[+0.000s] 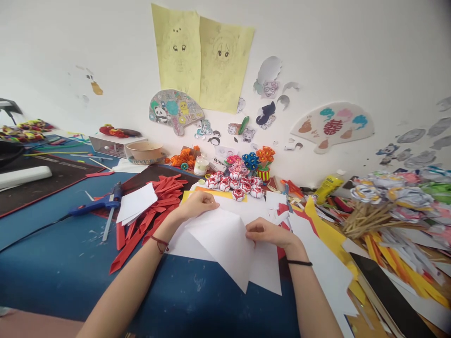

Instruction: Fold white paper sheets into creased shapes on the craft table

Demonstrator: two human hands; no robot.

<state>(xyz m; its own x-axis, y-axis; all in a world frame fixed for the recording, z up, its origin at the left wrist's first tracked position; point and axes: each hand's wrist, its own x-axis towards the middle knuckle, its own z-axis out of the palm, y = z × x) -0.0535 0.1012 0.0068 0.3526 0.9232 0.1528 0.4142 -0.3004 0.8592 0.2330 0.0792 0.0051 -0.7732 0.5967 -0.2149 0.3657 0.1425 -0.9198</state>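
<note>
A sheet of white paper [225, 239] is held up in front of me, bent over, with one corner pointing down toward the table edge. My left hand [199, 205] pinches its upper left corner. On the right edge, my right hand [266, 232] grips the same sheet between thumb and fingers. More white paper [266, 277] lies flat beneath it on the blue table mat. Just beyond the sheet sit several red-and-white folded paper flowers [237, 194]. Left of my left hand is a pile of folded red paper strips [136, 230].
A blue glue gun [102, 204] with its cord lies at left, beside small white paper pieces [137, 204]. Yellow paper [326, 239], a black flat object [391, 291] and bunches of paper flowers [401, 192] crowd the right. A bowl [144, 152] and a yellow bottle [328, 185] stand near the wall.
</note>
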